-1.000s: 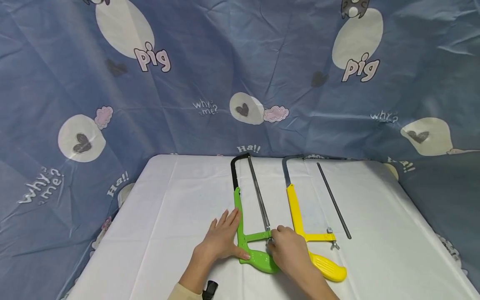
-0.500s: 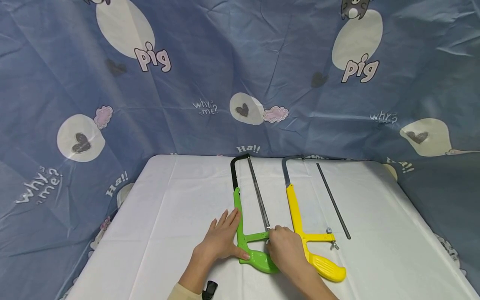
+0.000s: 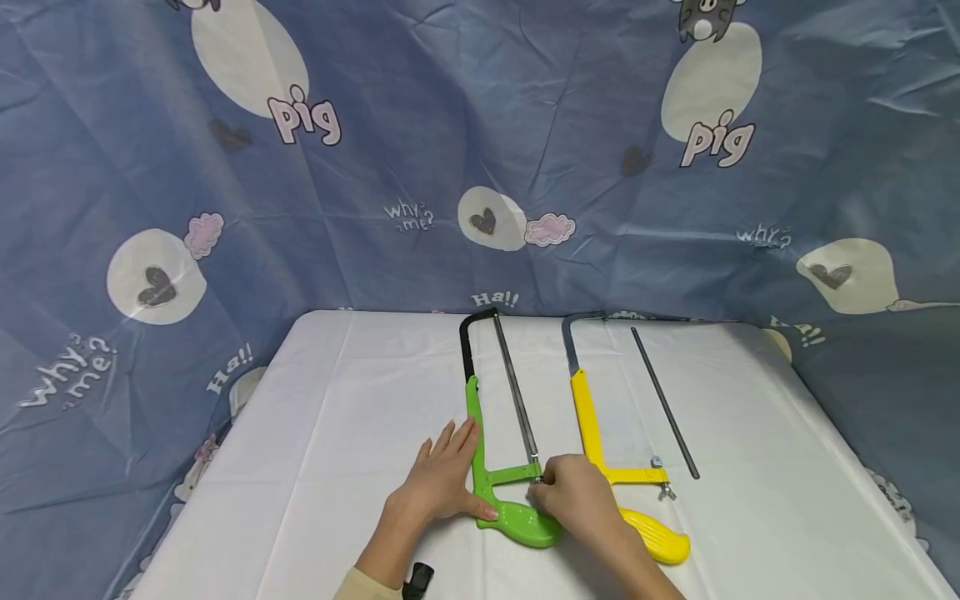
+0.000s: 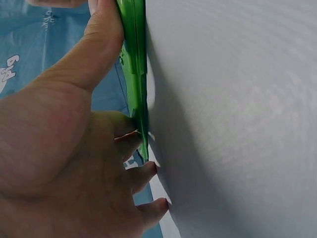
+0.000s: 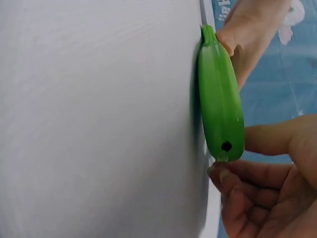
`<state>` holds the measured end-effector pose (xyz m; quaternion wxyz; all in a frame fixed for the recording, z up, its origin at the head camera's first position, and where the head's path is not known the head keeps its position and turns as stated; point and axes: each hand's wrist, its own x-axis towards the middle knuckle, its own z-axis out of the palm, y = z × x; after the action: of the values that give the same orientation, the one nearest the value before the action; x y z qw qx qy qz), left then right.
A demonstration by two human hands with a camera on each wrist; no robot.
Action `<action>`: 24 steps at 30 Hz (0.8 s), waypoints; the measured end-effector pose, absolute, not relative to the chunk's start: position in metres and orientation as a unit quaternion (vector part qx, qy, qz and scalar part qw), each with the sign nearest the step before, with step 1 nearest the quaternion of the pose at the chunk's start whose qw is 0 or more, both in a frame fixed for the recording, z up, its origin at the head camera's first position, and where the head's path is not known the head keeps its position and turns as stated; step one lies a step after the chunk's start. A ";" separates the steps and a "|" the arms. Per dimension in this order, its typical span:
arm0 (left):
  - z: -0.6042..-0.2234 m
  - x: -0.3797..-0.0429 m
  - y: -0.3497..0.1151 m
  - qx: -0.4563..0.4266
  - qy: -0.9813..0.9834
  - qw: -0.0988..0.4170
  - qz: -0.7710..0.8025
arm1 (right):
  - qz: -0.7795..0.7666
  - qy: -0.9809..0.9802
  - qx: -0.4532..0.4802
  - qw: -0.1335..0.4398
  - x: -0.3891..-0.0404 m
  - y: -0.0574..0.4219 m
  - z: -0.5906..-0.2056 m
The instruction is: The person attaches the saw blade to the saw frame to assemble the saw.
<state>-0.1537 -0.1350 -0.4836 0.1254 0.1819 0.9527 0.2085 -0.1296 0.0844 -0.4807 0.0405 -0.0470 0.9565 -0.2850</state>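
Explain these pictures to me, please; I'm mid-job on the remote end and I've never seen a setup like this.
There's no machine here, just a person's two bare hands. The wide picture comes from a camera worn on the head, looking forward and down. The two close-ups come from cameras on the left and right wrists.

On the white surface lie a green hacksaw with its blade in place, a yellow hacksaw and, apart from both, a thin dark blade. The left hand rests against the green frame and handle. The right hand's fingers are curled and seem to pinch the metal screw, partly hidden.
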 end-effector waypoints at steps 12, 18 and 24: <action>-0.484 -0.154 -0.134 0.183 0.952 0.125 0.210 | -0.431 0.894 -0.009 0.122 -0.134 0.097 -0.487; -0.484 -0.155 -0.134 0.183 0.952 0.123 0.213 | -0.501 0.852 0.012 0.150 -0.134 0.101 -0.491; -0.485 -0.155 -0.134 0.181 0.953 0.122 0.210 | -0.537 0.824 0.028 0.181 -0.134 0.103 -0.491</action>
<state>-0.1553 -0.1343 -0.4853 0.1223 0.1807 0.9530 0.2103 -0.1338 0.1028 -0.4907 0.1807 0.0282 0.8238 -0.5366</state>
